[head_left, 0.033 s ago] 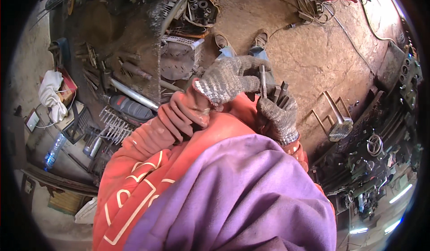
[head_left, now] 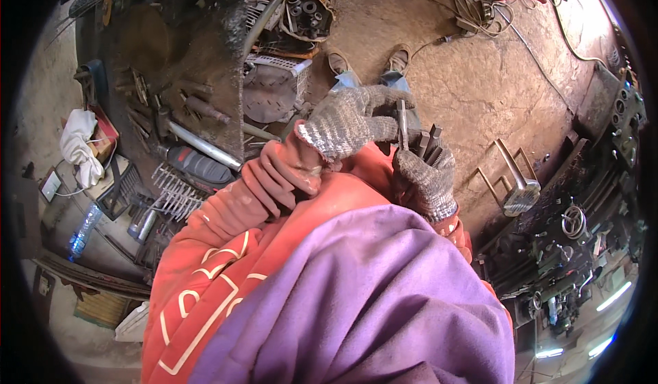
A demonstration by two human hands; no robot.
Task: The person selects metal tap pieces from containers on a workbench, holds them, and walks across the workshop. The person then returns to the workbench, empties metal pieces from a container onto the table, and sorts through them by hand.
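Both of my hands wear grey knitted work gloves. My right hand (head_left: 428, 178) is closed around several short steel taps (head_left: 434, 137) with squared ends, which stick up out of its grip. One longer tap (head_left: 402, 120) stands upright beside them, its lower end at the right thumb. My left hand (head_left: 349, 120) comes across from the left, its fingers and thumb curled about the upper part of that tap. The exact contact of the left fingertips is hard to make out. The hands are close together in front of my orange sweatshirt (head_left: 233, 267).
On the left a dark workbench (head_left: 157, 48) holds metal bars and an angle grinder (head_left: 199, 165). Beyond my hands stand a plastic crate (head_left: 301, 69) and a tub of metal parts (head_left: 308, 14). A metal stand (head_left: 521, 192) and cluttered tools lie right; cables (head_left: 486, 21) cross the floor.
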